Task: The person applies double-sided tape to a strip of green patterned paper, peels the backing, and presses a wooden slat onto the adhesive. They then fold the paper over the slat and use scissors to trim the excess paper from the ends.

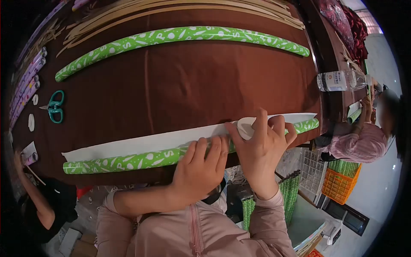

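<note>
A long roll of green wrapping paper point(122, 164) with white figures lies along the table's near edge, its white-backed loose edge point(141, 144) raised behind it. My left hand point(200, 166) is closed over the middle of this roll, fingertips bent onto the paper. To its right, my right hand point(264, 150) grips a small roll of white tape point(245, 127) between thumb and fingers, right at the paper's edge. Its lower fingers are bent close to the green roll. Whether a strip of tape is stuck down cannot be seen.
Another green roll point(180, 35) lies farther back, before long thin strips point(184, 7). Teal scissors point(55, 106) and purple rolls point(28, 85) are left. A water bottle point(338, 81) lies right. Other people sit at left point(43, 205) and right point(359, 141); an orange crate point(340, 185) stands below.
</note>
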Tool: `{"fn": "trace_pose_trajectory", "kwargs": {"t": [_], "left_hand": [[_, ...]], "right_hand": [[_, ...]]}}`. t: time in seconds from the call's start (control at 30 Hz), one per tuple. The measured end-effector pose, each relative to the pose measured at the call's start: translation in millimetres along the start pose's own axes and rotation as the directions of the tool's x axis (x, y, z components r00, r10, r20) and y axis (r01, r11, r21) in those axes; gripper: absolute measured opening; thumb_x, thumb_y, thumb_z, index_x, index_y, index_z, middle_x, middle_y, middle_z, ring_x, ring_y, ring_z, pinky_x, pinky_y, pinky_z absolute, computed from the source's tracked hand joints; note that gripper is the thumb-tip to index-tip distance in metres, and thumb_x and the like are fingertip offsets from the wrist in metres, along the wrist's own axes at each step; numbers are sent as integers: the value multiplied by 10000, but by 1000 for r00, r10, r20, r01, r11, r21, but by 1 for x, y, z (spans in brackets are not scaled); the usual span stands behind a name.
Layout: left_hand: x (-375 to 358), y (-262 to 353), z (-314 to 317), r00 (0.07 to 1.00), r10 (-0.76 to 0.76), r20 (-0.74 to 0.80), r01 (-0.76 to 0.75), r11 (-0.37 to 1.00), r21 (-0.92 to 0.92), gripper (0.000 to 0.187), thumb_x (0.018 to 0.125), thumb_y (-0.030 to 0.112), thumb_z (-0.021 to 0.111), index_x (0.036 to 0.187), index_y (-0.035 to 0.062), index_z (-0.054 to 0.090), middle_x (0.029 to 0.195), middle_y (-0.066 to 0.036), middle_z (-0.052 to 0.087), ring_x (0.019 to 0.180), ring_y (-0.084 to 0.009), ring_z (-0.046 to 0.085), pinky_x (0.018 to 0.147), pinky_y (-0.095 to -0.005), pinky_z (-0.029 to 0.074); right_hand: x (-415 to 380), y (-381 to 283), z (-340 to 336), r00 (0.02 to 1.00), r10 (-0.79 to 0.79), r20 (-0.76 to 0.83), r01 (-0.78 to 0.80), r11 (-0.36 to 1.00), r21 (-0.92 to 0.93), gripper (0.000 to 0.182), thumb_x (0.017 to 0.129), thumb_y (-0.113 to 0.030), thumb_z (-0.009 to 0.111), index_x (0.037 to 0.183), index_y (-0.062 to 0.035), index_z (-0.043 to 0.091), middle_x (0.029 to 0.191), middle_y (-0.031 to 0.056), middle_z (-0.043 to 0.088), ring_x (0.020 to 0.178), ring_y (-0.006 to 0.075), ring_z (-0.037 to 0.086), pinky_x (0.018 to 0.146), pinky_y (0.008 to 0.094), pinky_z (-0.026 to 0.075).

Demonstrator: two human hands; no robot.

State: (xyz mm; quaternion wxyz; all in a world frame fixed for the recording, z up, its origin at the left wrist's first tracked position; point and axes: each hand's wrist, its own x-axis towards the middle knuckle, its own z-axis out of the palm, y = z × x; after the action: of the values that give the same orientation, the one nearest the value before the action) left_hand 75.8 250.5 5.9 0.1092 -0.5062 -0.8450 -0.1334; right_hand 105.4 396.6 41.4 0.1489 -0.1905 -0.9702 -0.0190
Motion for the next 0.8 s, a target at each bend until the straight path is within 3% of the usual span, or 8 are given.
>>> {"fn": "trace_pose_trajectory", "kwargs": {"t": [0.37,0.5,0.67,0.8], "left_hand": [[-49,-37,-18,997,-59,47,56,997,54,400,783,150,561,1140,-1,658,1081,-99,610,950,-253,575,873,-349,469],[-49,-34,-16,992,-112,59,113,994,-11,400,795,150,549,1149,-7,652,1153,-125,633,984,-250,580,907,-339,455],[-48,-34,-12,991,-115,63,112,993,45,383,840,144,517,1167,-16,638,1252,-165,625,1033,-218,579,937,-308,431],[-48,-35,-10,993,-107,47,105,993,47,364,856,145,511,1160,-8,640,1252,-162,625,1036,-217,576,941,-305,426]], "right_hand": [[-5,-64,-1,988,-114,103,108,992,61,461,798,-279,732,1147,-27,567,720,15,608,861,232,509,928,483,281],[-6,-68,-2,984,-114,134,116,993,-8,455,797,-284,725,1139,-23,575,726,11,602,845,226,509,949,483,284],[-2,-68,-1,983,-125,136,131,991,-37,454,801,-303,722,1134,-28,583,692,12,588,842,223,516,947,489,288],[7,-49,-15,961,-223,165,217,975,56,505,791,-364,744,1128,-21,593,636,26,565,835,224,527,930,498,290]]}}
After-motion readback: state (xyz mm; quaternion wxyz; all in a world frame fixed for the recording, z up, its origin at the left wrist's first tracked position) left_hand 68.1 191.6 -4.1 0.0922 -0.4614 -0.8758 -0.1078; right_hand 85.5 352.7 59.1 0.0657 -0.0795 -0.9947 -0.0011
